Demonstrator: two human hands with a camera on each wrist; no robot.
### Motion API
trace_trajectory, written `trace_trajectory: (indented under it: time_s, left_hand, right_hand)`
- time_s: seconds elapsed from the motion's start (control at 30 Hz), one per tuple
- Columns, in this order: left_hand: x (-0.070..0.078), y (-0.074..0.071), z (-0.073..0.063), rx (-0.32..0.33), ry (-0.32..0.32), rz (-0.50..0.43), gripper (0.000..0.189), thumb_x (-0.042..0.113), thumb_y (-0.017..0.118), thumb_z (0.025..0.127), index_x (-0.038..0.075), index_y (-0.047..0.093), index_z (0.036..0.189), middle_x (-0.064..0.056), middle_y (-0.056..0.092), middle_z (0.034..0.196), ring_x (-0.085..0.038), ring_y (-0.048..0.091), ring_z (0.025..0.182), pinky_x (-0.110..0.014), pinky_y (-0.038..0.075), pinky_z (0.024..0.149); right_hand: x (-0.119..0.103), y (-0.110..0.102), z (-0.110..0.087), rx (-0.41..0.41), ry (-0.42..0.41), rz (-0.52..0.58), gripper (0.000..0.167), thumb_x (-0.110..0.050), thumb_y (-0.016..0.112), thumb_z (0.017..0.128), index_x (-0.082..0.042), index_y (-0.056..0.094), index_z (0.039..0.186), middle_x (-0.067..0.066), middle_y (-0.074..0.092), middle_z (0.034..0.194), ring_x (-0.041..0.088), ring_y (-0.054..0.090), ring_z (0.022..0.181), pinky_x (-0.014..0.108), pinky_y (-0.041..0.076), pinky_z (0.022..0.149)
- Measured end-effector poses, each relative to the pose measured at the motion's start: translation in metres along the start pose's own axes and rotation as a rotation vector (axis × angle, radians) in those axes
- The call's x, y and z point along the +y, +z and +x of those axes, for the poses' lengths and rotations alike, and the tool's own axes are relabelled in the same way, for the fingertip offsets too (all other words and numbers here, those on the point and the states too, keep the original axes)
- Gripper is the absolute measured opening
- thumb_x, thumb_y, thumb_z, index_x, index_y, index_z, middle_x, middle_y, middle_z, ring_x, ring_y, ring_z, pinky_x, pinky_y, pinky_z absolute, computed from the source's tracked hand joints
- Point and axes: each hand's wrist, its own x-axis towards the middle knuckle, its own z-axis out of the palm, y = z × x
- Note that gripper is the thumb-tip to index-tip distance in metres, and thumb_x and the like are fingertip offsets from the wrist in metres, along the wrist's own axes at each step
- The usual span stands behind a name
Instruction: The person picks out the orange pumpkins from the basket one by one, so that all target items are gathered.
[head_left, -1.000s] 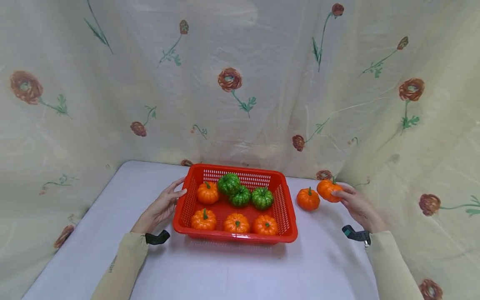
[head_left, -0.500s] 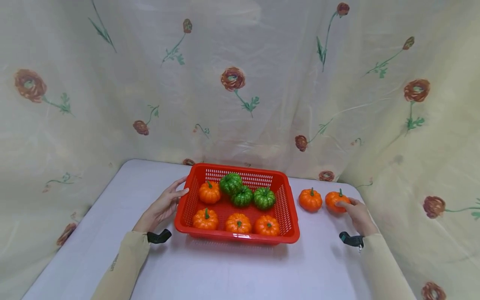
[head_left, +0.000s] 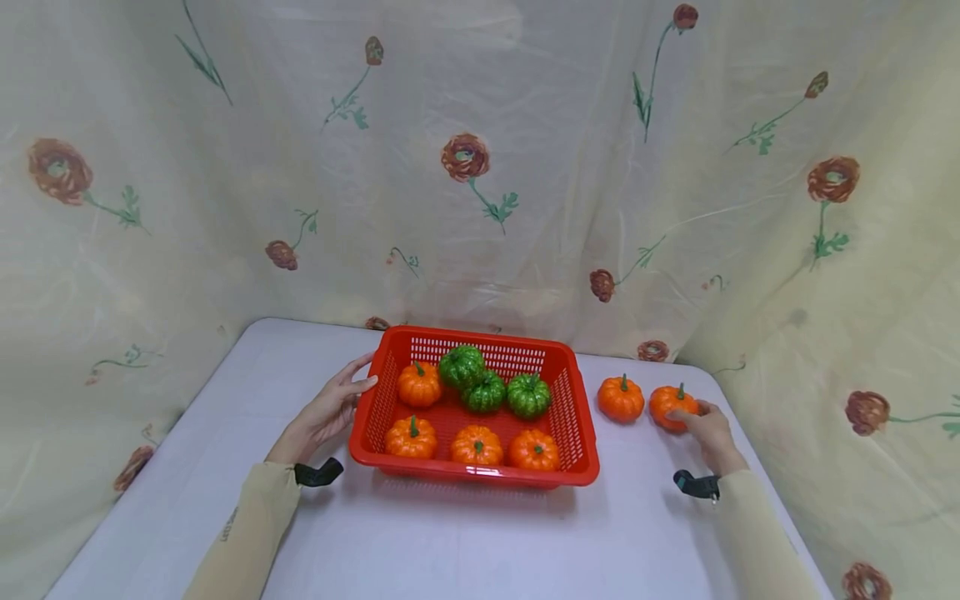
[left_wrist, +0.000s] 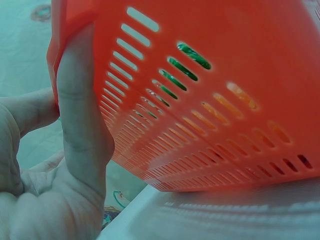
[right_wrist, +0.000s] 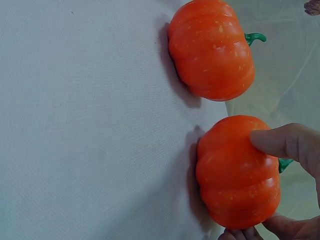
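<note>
My left hand [head_left: 322, 417] holds the left rim of a red plastic basket [head_left: 480, 477], thumb and fingers at the edge. In the left wrist view a finger [left_wrist: 77, 105] reaches up beneath the rim along the slotted wall. To the right, my right hand [head_left: 708, 433] grips an orange mini pumpkin [head_left: 667, 404] that sits on the table, green stem upward. In the right wrist view the thumb [right_wrist: 275, 141] presses that pumpkin's side, and other fingertips show at its lower edge. A second orange pumpkin [head_left: 620, 400] stands close beside it, between it and the basket.
Inside the basket lie several orange pumpkins [head_left: 477, 447] and three green ones, one green pumpkin [head_left: 461, 367] leaning on another. The white table [head_left: 450, 550] ends at a floral curtain [head_left: 540, 233] at the back and sides.
My right hand has lowered its pumpkin onto the table, slightly farther from the other orange pumpkin, and still grips it. The left hand stays on the basket. The head view has shifted slightly.
</note>
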Motion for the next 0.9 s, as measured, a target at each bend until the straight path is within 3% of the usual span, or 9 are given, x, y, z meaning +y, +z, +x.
trace_trajectory:
  time_s: [0.4, 0.7, 0.9]
  left_hand:
    - [-0.001, -0.002, 0.002, -0.006, -0.006, -0.003, 0.071, 0.023, 0.058, 0.097, 0.031, 0.016, 0.154, -0.02, 0.033, 0.151, -0.02, 0.068, 0.1, -0.032, 0.059, 0.078]
    - [-0.001, -0.002, 0.002, -0.008, -0.001, -0.002, 0.071, 0.022, 0.059, 0.097, 0.031, 0.018, 0.154, -0.021, 0.034, 0.15, -0.02, 0.068, 0.101, -0.032, 0.059, 0.077]
    - [0.0, -0.001, 0.002, -0.009, 0.003, -0.002, 0.07, 0.022, 0.059, 0.097, 0.031, 0.019, 0.153, -0.02, 0.034, 0.151, -0.02, 0.068, 0.101, -0.032, 0.059, 0.077]
  right_hand:
    - [-0.013, -0.002, -0.011, 0.001, 0.005, 0.021, 0.092, -0.035, 0.058, 0.093, 0.0, -0.002, 0.153, 0.028, 0.001, 0.158, 0.046, 0.012, 0.144, 0.061, 0.016, 0.118]
    - [-0.027, 0.002, -0.023, 0.115, -0.077, 0.046, 0.086, -0.03, 0.059, 0.094, 0.0, 0.004, 0.153, 0.027, 0.002, 0.159, 0.048, 0.014, 0.143, 0.06, 0.021, 0.117]
    - [-0.042, 0.005, -0.034, 0.126, -0.138, 0.012, 0.088, -0.037, 0.06, 0.093, -0.003, 0.005, 0.154, 0.025, 0.003, 0.159, 0.047, 0.01, 0.144, 0.064, 0.021, 0.115]
